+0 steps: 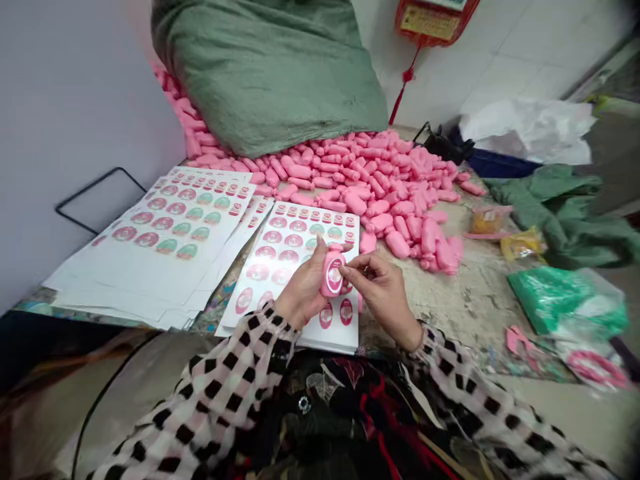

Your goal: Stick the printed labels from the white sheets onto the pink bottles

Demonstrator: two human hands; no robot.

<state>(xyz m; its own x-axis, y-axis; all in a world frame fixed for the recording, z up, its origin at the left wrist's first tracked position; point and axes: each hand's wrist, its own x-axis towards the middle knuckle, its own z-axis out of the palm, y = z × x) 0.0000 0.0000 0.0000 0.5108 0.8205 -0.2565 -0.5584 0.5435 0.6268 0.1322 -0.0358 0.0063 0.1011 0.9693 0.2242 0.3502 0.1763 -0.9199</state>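
Note:
My left hand [306, 285] is wrapped round a small pink toy bottle [334, 251], held upright above a sheet of stickers [257, 272]. An oval pink-and-white sticker [333, 275] lies against the front of the bottle. At its right edge, the thumb and forefinger of my right hand [389, 293] are pinched together on the sticker. The fingers of my left hand are partly hidden behind the bottle. Printed oval labels, pink and green, cover the sheet beneath.
A heap of pink bottles [345, 173] spreads across the table's back under a green cloth sack [270, 73]. More sticker sheets [150, 267] are stacked at left. On the right lie a green plastic bag [565, 300], a pink plastic piece [520, 343] and small yellow packets [523, 245].

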